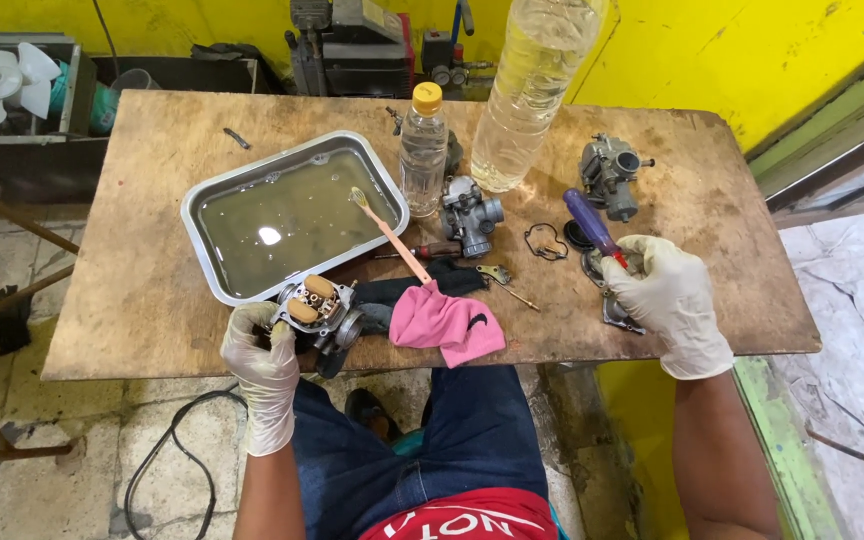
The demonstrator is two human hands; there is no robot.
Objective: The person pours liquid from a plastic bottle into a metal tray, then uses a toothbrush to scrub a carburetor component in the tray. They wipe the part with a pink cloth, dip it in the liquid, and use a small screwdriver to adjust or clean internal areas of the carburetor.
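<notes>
OK, going L to R: my left hand (260, 352) grips the carburetor (314, 308) at the table's (132, 300) near edge, float side up, beside the tray (214, 190). Right hand (664, 296) clamps a purple-handled screwdriver (590, 222). I'd keep the carb steady, tip seated square before turning.

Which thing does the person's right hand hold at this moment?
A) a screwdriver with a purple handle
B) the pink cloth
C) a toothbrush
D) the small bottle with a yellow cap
A: the right hand is closed around a screwdriver with a purple handle, while the toothbrush leans on the metal tray untouched.
</notes>
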